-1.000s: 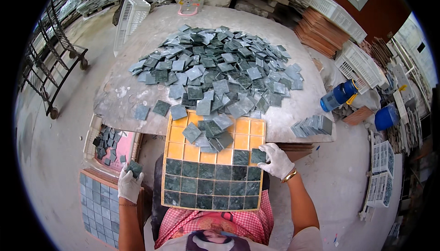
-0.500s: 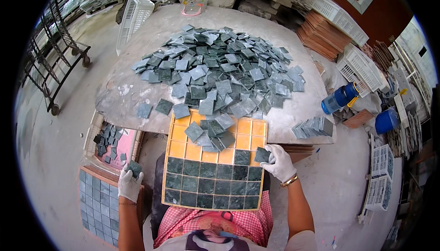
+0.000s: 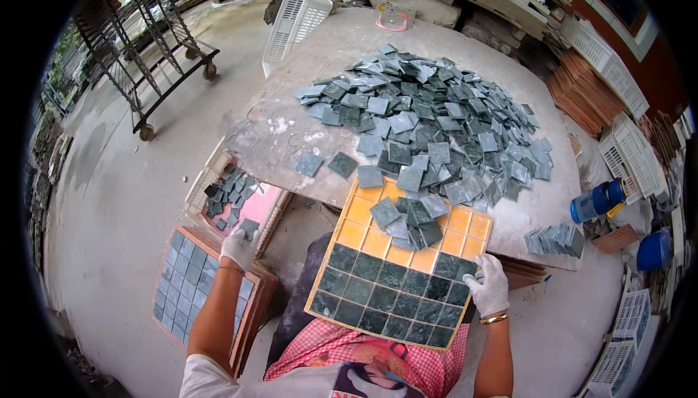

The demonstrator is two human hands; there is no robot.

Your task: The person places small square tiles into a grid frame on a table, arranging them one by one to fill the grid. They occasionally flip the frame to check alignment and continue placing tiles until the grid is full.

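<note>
A yellow gridded tray lies tilted across my lap, its lower rows filled with dark green square stone tiles. Several loose tiles are heaped over its upper cells. Gloved in white, my right hand pinches a green tile at the tray's right edge, beside a seated tile. My left hand, also gloved, grips another green tile over the near edge of a pink-bottomed crate. Small dark tiles lie inside that crate.
A large pile of tiles covers much of the grey table. A row of leaning tiles and a blue bottle are at right. Tiled panels stack at lower left. A wheeled rack stands far left.
The view has swung left, shifting the scene rightward. My right hand has brought its tile down into the tray's right edge. My left hand and its tile have moved to the crate's near edge.
</note>
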